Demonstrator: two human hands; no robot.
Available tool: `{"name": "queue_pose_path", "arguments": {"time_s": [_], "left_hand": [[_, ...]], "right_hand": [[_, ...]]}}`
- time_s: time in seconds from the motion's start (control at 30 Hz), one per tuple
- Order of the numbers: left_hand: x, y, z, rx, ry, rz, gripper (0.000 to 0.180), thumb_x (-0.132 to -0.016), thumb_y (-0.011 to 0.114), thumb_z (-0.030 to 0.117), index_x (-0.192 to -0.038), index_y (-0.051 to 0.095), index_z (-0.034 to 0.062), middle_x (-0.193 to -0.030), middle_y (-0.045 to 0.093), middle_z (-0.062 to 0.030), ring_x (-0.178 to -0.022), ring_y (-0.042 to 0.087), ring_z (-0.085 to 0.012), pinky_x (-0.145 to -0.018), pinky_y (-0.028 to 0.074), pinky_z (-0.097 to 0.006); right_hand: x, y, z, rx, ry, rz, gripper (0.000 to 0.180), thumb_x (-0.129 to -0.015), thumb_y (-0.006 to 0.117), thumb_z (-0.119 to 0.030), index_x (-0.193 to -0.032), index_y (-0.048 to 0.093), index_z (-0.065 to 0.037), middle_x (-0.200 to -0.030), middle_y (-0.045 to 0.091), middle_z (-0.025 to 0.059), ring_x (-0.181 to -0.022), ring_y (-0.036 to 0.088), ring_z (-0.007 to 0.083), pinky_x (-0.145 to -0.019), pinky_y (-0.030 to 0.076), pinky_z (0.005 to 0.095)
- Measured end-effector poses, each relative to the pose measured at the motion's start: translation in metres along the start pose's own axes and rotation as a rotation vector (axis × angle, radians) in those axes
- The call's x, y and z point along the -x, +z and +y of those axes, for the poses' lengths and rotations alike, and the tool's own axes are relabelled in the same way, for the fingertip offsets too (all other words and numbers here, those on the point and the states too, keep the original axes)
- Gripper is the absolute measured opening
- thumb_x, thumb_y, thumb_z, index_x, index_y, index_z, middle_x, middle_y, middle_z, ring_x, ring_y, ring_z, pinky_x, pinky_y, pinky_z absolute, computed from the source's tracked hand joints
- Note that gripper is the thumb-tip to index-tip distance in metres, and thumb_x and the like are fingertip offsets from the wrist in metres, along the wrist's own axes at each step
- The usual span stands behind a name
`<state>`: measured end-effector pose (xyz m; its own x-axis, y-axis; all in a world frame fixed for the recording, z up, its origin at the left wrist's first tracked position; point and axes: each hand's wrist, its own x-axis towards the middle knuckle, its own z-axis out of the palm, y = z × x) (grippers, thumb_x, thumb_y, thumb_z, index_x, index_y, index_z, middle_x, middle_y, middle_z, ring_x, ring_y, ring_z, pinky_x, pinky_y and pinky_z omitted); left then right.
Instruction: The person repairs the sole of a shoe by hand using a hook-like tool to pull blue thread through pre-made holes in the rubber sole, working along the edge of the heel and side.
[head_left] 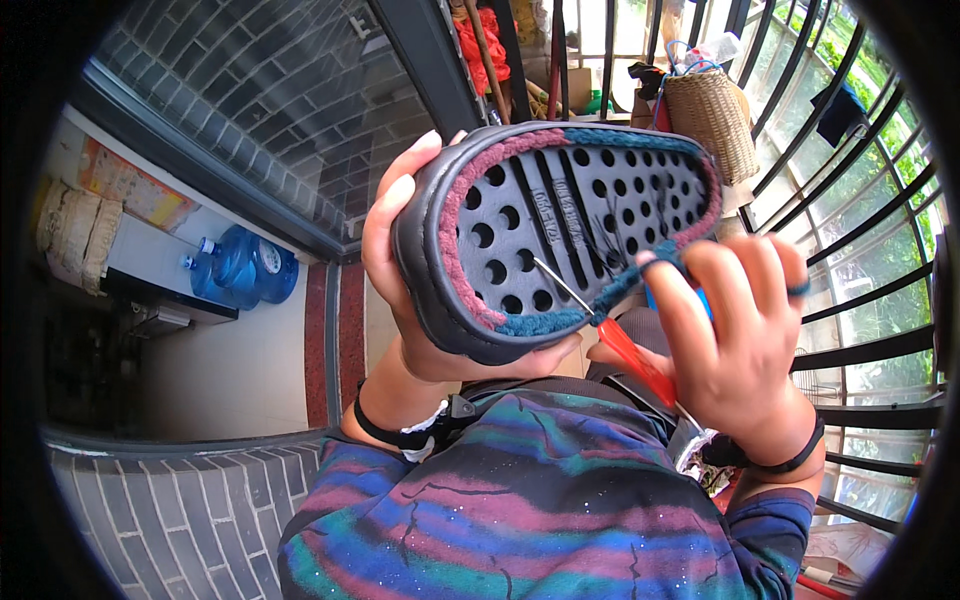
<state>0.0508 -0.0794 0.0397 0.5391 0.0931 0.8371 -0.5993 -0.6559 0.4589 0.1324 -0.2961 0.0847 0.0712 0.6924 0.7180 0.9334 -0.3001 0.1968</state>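
My left hand (400,225) grips the heel-shaped left end of a black shoe sole (520,240), fingers behind it and thumb below. Round holes and cross ribs fill its face, and a border of maroon and teal yarn (540,323) runs along its rim. Closed in my right hand (735,320) is a red-handled awl (632,358). Its thin metal shaft lies over the sole's near edge, pointing up and left across the holes. Teal yarn runs from that edge to my right fingers. Loose dark threads lie on the sole's middle.
Blue water jugs (250,265) stand on the floor at left, beyond a dark door frame (415,60). A woven basket (710,115) sits at the back right. Black railings (850,345) curve along my right side. Grey brick wall (180,515) is at the lower left.
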Motion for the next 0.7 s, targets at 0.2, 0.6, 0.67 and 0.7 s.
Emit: {"name": "queue_pose_path", "arguments": {"time_s": [0.2, 0.6, 0.67, 0.7], "left_hand": [[-0.012, 0.011, -0.002, -0.064, 0.206, 0.008, 0.131, -0.058, 0.098, 0.029, -0.150, 0.009, 0.0046, -0.148, 0.031, -0.0344, -0.135, 0.046, -0.0428, -0.111, 0.044, -0.052], [-0.016, 0.017, -0.002, -0.002, 0.163, 0.047, 0.133, -0.057, 0.099, 0.029, -0.151, 0.010, 0.0049, -0.149, 0.030, -0.0322, -0.129, 0.051, -0.0409, -0.110, 0.043, -0.052], [-0.014, 0.011, -0.005, 0.001, 0.095, 0.023, 0.133, -0.055, 0.099, 0.027, -0.152, 0.011, 0.0022, -0.147, 0.034, -0.0304, -0.127, 0.053, -0.0384, -0.109, 0.044, -0.050], [-0.014, 0.009, -0.005, -0.006, 0.063, 0.020, 0.133, -0.054, 0.099, 0.024, -0.152, 0.011, 0.0005, -0.146, 0.037, -0.0287, -0.126, 0.055, -0.0363, -0.108, 0.045, -0.048]], "right_hand": [[-0.011, 0.015, -0.001, 0.003, 0.123, -0.125, 0.021, -0.076, 0.061, -0.022, -0.093, 0.057, -0.011, -0.082, 0.047, 0.0043, -0.082, 0.050, 0.0239, -0.082, 0.035, 0.0431], [-0.017, 0.016, 0.000, -0.018, -0.005, -0.057, 0.049, -0.075, 0.064, -0.024, -0.117, 0.062, 0.001, -0.111, 0.059, 0.0131, -0.095, 0.058, 0.0288, -0.089, 0.040, 0.0440], [-0.014, 0.016, 0.003, -0.069, -0.052, 0.029, 0.048, -0.075, 0.066, -0.026, -0.114, 0.065, 0.001, -0.107, 0.059, 0.0113, -0.091, 0.058, 0.0265, -0.086, 0.040, 0.0423], [-0.012, 0.013, 0.002, -0.075, -0.045, 0.043, 0.046, -0.076, 0.068, -0.027, -0.112, 0.066, 0.002, -0.105, 0.058, 0.0107, -0.089, 0.058, 0.0261, -0.084, 0.040, 0.0419]]}}
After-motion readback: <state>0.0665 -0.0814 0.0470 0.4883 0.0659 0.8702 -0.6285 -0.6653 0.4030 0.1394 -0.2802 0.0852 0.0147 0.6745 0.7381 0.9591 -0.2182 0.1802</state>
